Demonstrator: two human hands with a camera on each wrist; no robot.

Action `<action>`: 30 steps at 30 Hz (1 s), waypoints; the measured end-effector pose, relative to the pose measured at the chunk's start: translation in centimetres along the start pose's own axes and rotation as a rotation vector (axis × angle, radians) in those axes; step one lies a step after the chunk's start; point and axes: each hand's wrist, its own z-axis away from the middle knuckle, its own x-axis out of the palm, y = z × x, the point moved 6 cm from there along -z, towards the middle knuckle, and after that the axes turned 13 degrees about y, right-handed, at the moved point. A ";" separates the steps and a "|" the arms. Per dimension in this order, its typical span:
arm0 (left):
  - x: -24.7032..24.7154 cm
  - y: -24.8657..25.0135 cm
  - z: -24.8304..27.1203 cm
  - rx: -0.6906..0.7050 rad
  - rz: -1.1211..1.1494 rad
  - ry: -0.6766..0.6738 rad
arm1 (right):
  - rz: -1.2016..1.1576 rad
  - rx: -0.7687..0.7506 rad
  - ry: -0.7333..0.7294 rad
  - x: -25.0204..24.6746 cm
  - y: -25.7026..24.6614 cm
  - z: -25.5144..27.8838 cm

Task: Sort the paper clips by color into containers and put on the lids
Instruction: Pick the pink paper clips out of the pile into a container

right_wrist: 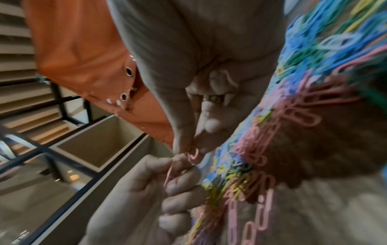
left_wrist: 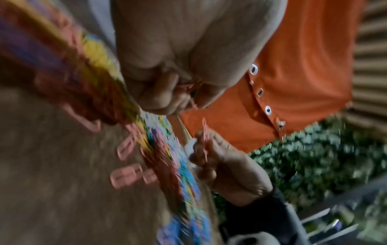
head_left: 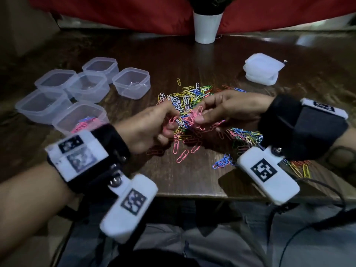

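A heap of mixed-colour paper clips (head_left: 189, 99) lies mid-table. Above it my two hands meet. My left hand (head_left: 172, 120) is curled and pinches pink clips (head_left: 173, 118); in the left wrist view the pink clips (left_wrist: 189, 87) poke out between its fingers. My right hand (head_left: 200, 116) pinches a bunch of pink clips (head_left: 196, 114) between thumb and fingers, seen as well in the right wrist view as pink clips (right_wrist: 193, 153). Several clear tubs stand at the left; the nearest tub (head_left: 96, 109) holds pink clips and a few blue ones.
A stack of white lids (head_left: 262, 69) sits at the back right. A white pot (head_left: 206, 26) with a plant stands at the far edge. Loose pink clips (head_left: 183, 155) and blue clips (head_left: 221, 161) lie near the front edge. A cable runs off the right.
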 end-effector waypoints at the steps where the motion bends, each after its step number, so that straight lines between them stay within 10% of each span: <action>1: 0.6 -0.5 0.3 -0.076 0.156 -0.026 | 0.022 -0.039 -0.004 0.3 -0.8 0.2; 13: 2.5 -2.2 0.5 -0.226 1.040 0.067 | 0.714 -0.370 0.274 4.0 -5.9 0.0; 19: 0.7 -1.5 0.9 -0.175 1.086 0.016 | 0.459 -0.366 0.494 -2.5 -5.9 0.2; 24: -1.3 -0.4 0.5 -0.118 0.397 0.044 | 0.856 -0.183 0.215 -0.5 -0.4 -1.5; 30: 0.0 1.9 1.9 0.439 -0.890 0.096 | 0.906 -0.176 0.220 1.0 -0.5 -3.1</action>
